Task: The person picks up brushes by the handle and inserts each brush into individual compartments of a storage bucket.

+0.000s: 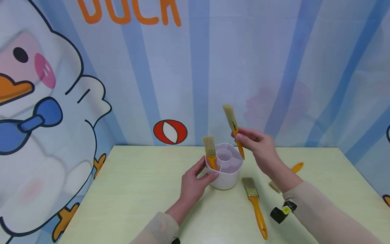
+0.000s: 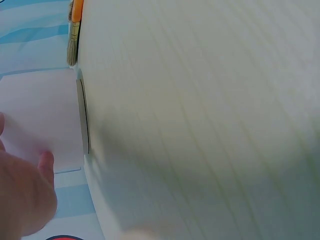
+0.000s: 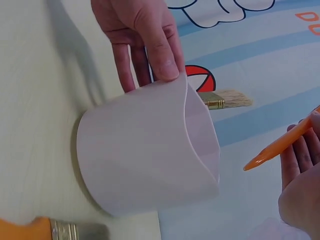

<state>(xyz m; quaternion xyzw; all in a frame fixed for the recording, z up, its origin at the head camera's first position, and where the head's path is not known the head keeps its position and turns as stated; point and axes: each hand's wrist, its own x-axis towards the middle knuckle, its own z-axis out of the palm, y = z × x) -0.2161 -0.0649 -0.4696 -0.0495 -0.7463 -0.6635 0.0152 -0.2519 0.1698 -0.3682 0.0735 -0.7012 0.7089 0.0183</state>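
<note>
My left hand [image 1: 193, 186] grips the left side of a white divided pen holder [image 1: 226, 179], thumb at the front and fingers behind. One paintbrush [image 1: 209, 146] stands bristles up in the holder's left compartment. Above the right side of the rim, my right hand [image 1: 263, 149] pinches a second paintbrush [image 1: 229, 113] by its orange handle, bristles up and tilted left. In the right wrist view, the tip of that handle [image 3: 272, 150] points at the holder's opening from just outside it. The left wrist view shows my thumb [image 2: 46, 165] against the holder's wall.
A paintbrush [image 1: 258, 213] with an orange handle lies on the table [image 1: 137, 203] right in front of the holder. Another paintbrush [image 1: 297, 167] lies farther right, partly hidden behind my right wrist. A printed backdrop [image 1: 243, 51] rises behind the table's back edge.
</note>
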